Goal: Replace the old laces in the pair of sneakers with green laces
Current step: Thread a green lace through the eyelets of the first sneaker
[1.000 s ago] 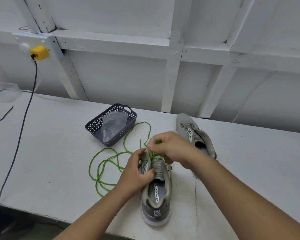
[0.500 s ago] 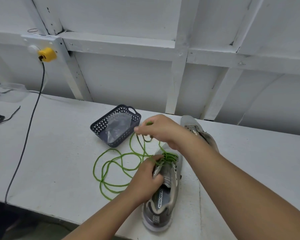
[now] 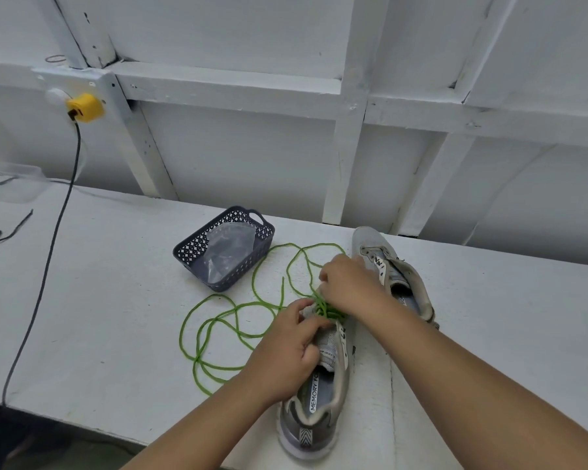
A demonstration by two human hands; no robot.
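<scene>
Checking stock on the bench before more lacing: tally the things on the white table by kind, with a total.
Grey mesh sneakers: 2, near one, far one
Green laces: 1 long loose cord; a second cannot be told apart
Dark perforated plastic baskets: 1
Clear plastic bags: 1, inside the basket
Total: 5

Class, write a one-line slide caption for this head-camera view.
Both hands, left and right, thread a green lace into the near sneaker.

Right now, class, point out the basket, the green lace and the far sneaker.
basket [image 3: 197,245]: head view, left perforated wall.
green lace [image 3: 197,337]: head view, loose loop on the table.
far sneaker [image 3: 367,237]: head view, grey toe.
</scene>
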